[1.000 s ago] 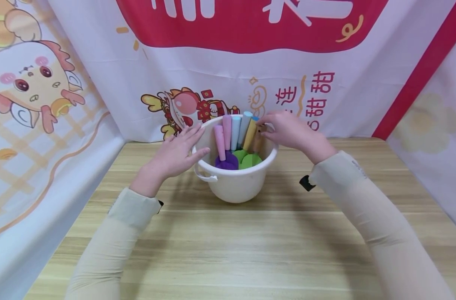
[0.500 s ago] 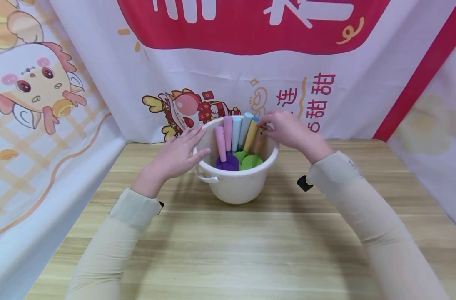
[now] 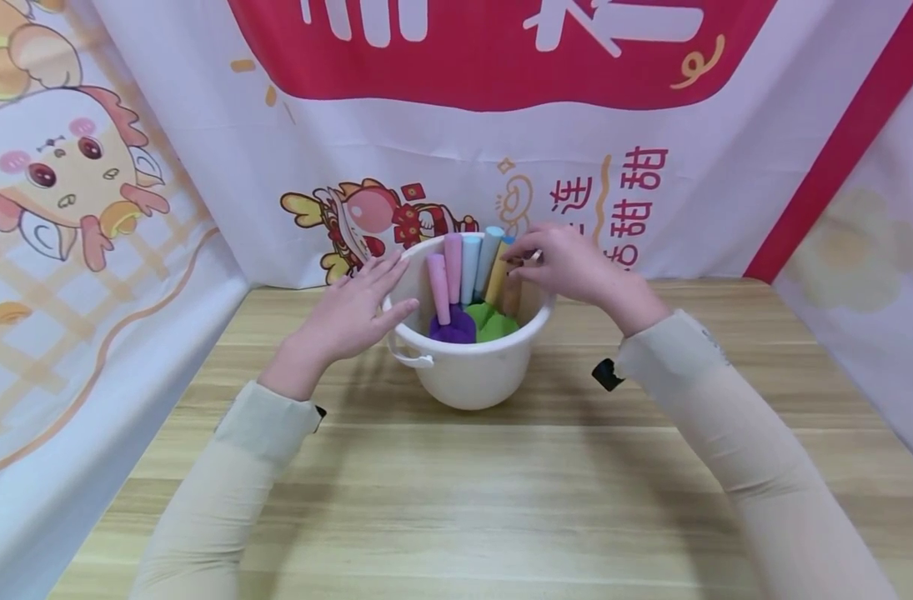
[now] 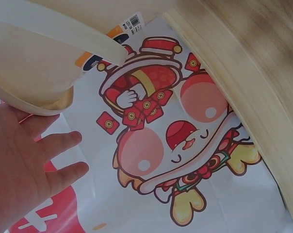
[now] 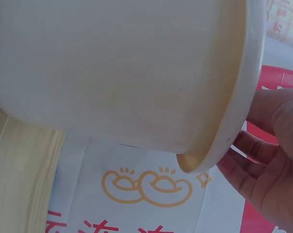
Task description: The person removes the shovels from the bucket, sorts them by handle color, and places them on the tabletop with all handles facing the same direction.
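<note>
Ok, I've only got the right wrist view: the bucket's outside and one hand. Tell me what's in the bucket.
Observer: Several coloured handles, among them pink, blue and yellow, stick up inside the bucket.
Operator: Now check the opposite side, away from the hand I can see.
Observer: The left hand is there at the edge, fingers straight.
Operator: Go on, report anything fixed to the outside.
Observer: A white carry handle hangs outside, at the near left in the head view.

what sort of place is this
Probably a small indoor booth set up for tabletop work: printed cloth hangs behind and at both sides of a wood-grain table, where a bucket of coloured handles stands.
</note>
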A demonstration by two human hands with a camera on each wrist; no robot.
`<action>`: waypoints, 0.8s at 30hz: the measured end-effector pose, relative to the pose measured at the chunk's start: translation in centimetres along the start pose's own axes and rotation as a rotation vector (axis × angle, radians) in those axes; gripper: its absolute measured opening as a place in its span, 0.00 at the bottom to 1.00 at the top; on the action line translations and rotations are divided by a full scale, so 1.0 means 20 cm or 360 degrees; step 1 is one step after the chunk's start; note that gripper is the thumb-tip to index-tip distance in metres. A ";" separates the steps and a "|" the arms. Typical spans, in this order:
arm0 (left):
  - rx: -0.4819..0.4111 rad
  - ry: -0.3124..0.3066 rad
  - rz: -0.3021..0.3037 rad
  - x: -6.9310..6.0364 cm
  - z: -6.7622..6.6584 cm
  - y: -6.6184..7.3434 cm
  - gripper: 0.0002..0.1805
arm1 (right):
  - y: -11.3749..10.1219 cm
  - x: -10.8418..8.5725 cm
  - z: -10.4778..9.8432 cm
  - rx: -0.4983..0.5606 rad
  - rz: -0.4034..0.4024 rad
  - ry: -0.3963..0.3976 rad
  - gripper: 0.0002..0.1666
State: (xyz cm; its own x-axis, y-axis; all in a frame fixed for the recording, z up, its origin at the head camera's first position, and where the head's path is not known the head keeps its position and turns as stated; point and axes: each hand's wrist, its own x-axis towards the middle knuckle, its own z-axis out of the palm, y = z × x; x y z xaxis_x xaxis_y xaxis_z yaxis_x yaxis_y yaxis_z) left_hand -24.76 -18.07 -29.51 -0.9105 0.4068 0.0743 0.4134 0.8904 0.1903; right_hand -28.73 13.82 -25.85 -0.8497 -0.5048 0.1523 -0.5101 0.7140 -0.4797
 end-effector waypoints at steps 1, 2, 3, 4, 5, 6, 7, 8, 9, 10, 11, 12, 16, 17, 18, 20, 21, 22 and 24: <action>0.0003 0.0002 0.0000 0.00 0.00 0.00 0.44 | 0.00 0.00 0.00 0.0011 -0.0007 0.0002 0.17; 0.0006 0.0005 0.0002 0.00 0.00 0.00 0.44 | 0.00 0.00 0.01 0.0025 -0.0013 0.0001 0.17; 0.0007 0.0005 0.0002 0.00 0.00 0.00 0.44 | 0.00 -0.01 0.01 0.0030 -0.0019 0.0003 0.17; 0.0013 0.0004 0.0000 0.00 0.00 0.00 0.44 | -0.01 -0.01 0.01 0.0041 -0.0022 0.0001 0.17; 0.0015 0.0003 -0.0001 0.00 0.00 0.00 0.44 | -0.01 -0.01 0.01 0.0055 -0.0026 -0.0005 0.18; 0.0021 0.0001 -0.0004 0.00 0.00 0.00 0.44 | -0.01 -0.01 0.02 0.0067 -0.0032 -0.0008 0.18; 0.0020 0.0000 -0.0006 0.00 0.00 0.00 0.44 | -0.02 -0.01 0.02 0.0082 -0.0036 -0.0012 0.18; 0.0017 0.0002 -0.0007 0.00 0.00 0.00 0.43 | -0.02 -0.01 0.02 0.0100 -0.0039 -0.0012 0.18; 0.0016 0.0001 -0.0009 0.00 0.00 0.00 0.43 | -0.02 -0.01 0.02 0.0127 -0.0043 -0.0013 0.18; 0.0016 0.0003 -0.0009 0.00 0.00 0.00 0.43 | -0.02 -0.01 0.03 0.0150 -0.0047 -0.0014 0.18; 0.0013 0.0004 -0.0008 0.00 0.01 0.00 0.43 | -0.02 -0.01 0.03 0.0175 -0.0050 -0.0017 0.18; 0.0014 0.0006 -0.0007 0.00 0.01 0.00 0.44 | -0.02 -0.01 0.03 0.0201 -0.0052 -0.0021 0.18; 0.0015 0.0007 -0.0005 0.00 0.01 -0.01 0.44 | -0.03 -0.01 0.05 0.0314 -0.0043 -0.0032 0.18; 0.0011 0.0007 -0.0004 0.00 0.01 -0.01 0.44 | -0.03 -0.01 0.06 0.0346 -0.0038 -0.0032 0.18; 0.0009 0.0008 -0.0004 0.00 0.01 -0.01 0.44 | -0.03 -0.01 0.06 0.0370 -0.0033 -0.0031 0.18; 0.0003 0.0011 -0.0003 0.00 0.01 -0.01 0.43 | -0.04 -0.01 0.08 0.0409 -0.0027 -0.0021 0.18; 0.0007 0.0010 -0.0001 0.00 0.01 -0.01 0.43 | -0.04 -0.01 0.08 0.0424 -0.0030 -0.0019 0.19; 0.0010 0.0010 0.0001 0.00 0.01 -0.01 0.43 | -0.04 0.00 0.09 0.0434 -0.0036 -0.0019 0.19; 0.0018 0.0012 0.0005 0.00 0.01 -0.02 0.44 | -0.04 0.00 0.10 0.0453 -0.0044 -0.0024 0.20</action>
State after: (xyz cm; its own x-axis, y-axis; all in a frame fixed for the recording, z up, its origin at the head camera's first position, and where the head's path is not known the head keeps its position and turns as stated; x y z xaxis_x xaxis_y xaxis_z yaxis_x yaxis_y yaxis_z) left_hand -24.91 -18.27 -29.86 -0.9092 0.4082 0.0824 0.4164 0.8914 0.1787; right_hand -28.04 12.27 -27.17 -0.8330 -0.5305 0.1568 -0.4731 0.5362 -0.6990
